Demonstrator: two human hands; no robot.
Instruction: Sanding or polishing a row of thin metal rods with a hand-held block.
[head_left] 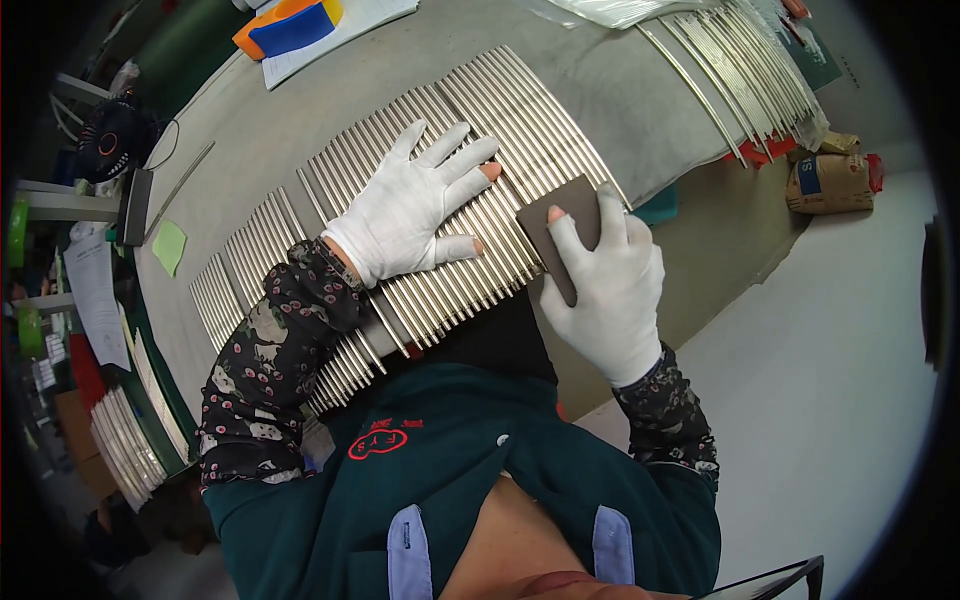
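From here I see the left hand (408,208) lying flat, its gloved fingers (445,146) spread apart, while the right hand (612,288) is curved in a grip.

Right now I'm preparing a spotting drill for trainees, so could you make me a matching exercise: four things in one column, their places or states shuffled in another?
Column one
1. Left hand
2. Right hand
3. Light-green note
4. Brown bag

Column two
A. At the picture's right, with red at one end
B. Spread flat across the metal rods
C. Gripping the dark block
D. Lying on the grey table, left of the rods

Pairs: 1-B, 2-C, 3-D, 4-A
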